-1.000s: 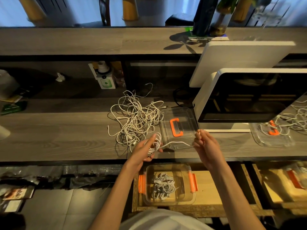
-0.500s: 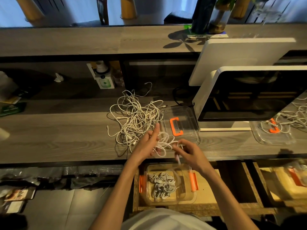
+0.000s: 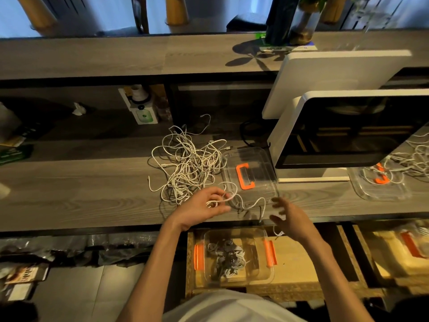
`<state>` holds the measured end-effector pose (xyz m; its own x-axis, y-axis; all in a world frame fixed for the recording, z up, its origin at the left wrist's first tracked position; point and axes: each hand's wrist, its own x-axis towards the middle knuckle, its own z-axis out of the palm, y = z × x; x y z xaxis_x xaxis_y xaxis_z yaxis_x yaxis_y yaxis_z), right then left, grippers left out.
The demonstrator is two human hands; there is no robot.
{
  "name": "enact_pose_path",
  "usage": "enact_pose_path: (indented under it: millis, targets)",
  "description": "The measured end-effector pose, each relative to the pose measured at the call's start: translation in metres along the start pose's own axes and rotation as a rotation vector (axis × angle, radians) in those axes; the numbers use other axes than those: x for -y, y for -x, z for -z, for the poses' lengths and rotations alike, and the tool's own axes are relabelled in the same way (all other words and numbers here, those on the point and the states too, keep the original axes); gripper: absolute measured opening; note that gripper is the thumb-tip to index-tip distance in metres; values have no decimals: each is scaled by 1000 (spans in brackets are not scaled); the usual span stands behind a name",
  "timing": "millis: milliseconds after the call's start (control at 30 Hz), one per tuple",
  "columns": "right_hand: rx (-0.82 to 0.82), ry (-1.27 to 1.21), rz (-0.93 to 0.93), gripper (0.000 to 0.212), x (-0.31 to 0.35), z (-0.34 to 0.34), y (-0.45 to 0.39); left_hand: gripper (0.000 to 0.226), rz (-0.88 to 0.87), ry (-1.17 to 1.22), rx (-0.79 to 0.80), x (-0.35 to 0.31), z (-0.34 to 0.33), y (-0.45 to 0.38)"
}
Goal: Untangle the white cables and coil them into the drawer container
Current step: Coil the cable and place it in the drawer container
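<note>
While a white cable (image 3: 220,201) is looped round the curled fingers of the left hand (image 3: 204,206) above the counter edge, its tail trailed toward the right hand (image 3: 290,216), fingers spread and blurred, tangled cables (image 3: 188,166) behind, drawer container (image 3: 234,254) below.

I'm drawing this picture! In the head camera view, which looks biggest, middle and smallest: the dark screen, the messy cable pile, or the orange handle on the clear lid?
1. Dark screen, clearly the largest.
2. Cable pile, medium.
3. Orange handle on the clear lid, smallest by far.
</note>
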<state>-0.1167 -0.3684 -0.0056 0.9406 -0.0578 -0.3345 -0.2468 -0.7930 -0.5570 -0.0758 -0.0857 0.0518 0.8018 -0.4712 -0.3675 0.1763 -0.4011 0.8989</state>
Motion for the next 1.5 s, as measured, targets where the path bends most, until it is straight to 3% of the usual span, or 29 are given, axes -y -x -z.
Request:
enact_pose_path:
  millis: [67,100,200,300,467,567,700,767,833,900,1033,1100,1200,1267,1367,1500]
  targets:
    - [-66,-69,210,80,24,2,7,20,-16,69,8,-10,-5,0]
    - [-75,-154,320,82,37,2,10,26,-11,101,21,-12,-8,-1]
    - [-66,-242,491,50,63,-2,4,44,-6,151,79,-18,-13,-3]
    - [-87,-191,514,19,66,-3,-4,43,-15,167,-6,-22,-11,-2]
    - [-50,-275,481,23,55,19,1,38,-49,113,-307,-3,5,0]
    - [0,-345,469,30,51,26,2,25,-56,296,-396,5,9,-1]
    - [52,-374,506,33,51,22,6,31,-41,775,-276,11,11,-3]
    - [121,-410,508,32,50,23,11,25,-71,939,-200,11,14,-4]
    - [199,-451,482,31,49,25,16,33,-97,1038,-187,13,17,-4]
    - [208,-477,448,29,48,23,20,38,-112,1011,-214,16,17,-3]
    - [38,-398,330,19,34,13,14,32,-96,782,-188,17,13,3]
    - [78,-374,298,16,29,13,9,31,-87,613,-157,14,9,5]
    - [264,-511,310,52,45,11,11,30,-79,392,-87,6,0,4]
    - [249,-510,365,63,57,6,11,32,-64,357,-8,-1,-8,3]
    - [148,-335,439,32,63,1,5,30,-72,345,27,-6,-19,0]
    - [176,-466,418,26,63,-1,8,28,-67,339,-55,-1,-17,-5]
